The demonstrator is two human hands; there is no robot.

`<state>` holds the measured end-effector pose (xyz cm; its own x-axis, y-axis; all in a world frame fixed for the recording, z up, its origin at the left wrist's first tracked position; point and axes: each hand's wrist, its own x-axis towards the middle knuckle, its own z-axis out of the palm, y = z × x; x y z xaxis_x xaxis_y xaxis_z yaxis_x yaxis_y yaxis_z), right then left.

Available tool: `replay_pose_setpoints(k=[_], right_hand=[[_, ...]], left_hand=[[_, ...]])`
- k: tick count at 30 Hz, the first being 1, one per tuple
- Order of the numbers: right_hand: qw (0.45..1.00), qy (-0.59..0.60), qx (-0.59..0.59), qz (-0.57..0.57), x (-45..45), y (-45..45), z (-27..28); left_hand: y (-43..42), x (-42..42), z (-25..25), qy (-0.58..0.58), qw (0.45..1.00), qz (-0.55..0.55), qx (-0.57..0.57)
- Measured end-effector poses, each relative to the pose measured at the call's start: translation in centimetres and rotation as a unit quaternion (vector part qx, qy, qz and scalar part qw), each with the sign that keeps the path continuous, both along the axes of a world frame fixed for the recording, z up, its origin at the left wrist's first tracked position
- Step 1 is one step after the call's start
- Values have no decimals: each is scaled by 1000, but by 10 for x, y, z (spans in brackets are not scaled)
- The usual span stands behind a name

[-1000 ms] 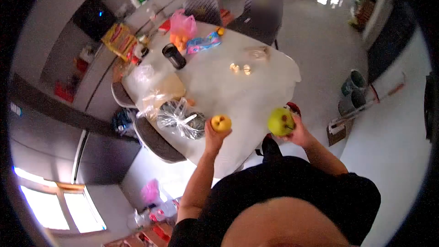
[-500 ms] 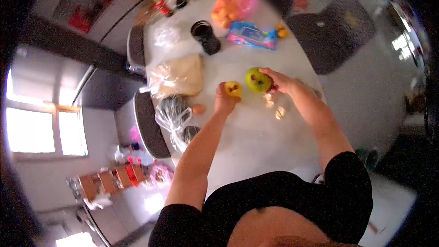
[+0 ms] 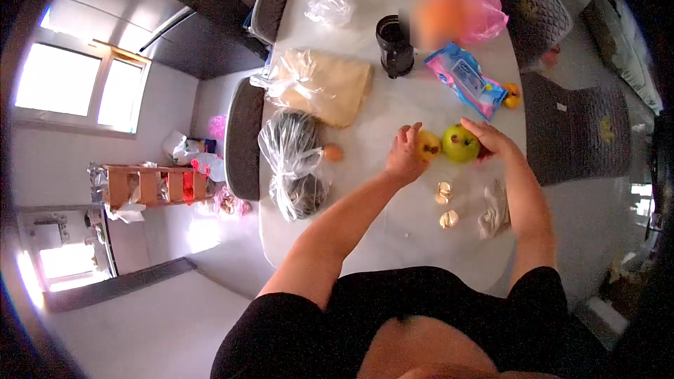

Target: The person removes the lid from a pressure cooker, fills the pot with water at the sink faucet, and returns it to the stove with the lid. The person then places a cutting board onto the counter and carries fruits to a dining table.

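My left hand holds a small yellow fruit from its left side, low over the white table. Around the right side of a larger green fruit, the fingers of my right hand are wrapped. The two fruits are side by side, nearly touching; whether they rest on the tabletop I cannot tell. Two small gold-coloured pieces lie below them, with a crumpled pale cloth or bag to their right. A blue and pink packet is above my right hand.
A black cup, an orange fruit and a pink bag are farther back. On the left lie a tan packet in plastic, a clear bag with dark contents and a brown egg-like object. Chairs flank the table.
The camera view has turned and come over the table. Both hands have carried their fruits from the near edge to mid-table and brought them closer together.
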<state>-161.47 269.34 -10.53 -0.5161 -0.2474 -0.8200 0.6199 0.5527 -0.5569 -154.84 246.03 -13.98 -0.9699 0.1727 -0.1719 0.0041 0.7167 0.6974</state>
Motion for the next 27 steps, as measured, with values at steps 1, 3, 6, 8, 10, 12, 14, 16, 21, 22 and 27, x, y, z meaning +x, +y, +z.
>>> replay_pose_setpoints(k=[1,3,6,8,10,12,14,16,21,22,27], right_hand=[[997,67,47,-2,0,-1,6],[998,44,22,-41,2,-2,9],[998,3,6,-55,0,0,0],[990,59,-1,-127,8,-2,-3],[986,78,-19,-149,18,3,0],[982,95,-38,-161,30,12,-3],[953,179,17,-242,49,29,-15],[940,241,24,-239,77,42,-23],[915,252,12,-314,148,29,-37],[916,253,11,-310,158,16,-28],[920,272,-52,-278,197,-52,-1]], left_hand=[[-1,2,1,9,1000,-21,4],[-1,7,1,12,1000,-20,18],[4,7,-2,15,999,-12,44],[3,13,-2,8,998,-3,56],[-2,20,1,10,999,3,31],[-15,35,21,26,999,-4,28],[-38,58,44,42,999,-6,21],[-68,92,61,34,994,-35,95],[-137,208,75,-52,988,80,118],[-149,229,79,-64,985,98,124],[-207,318,77,-64,977,155,131]])
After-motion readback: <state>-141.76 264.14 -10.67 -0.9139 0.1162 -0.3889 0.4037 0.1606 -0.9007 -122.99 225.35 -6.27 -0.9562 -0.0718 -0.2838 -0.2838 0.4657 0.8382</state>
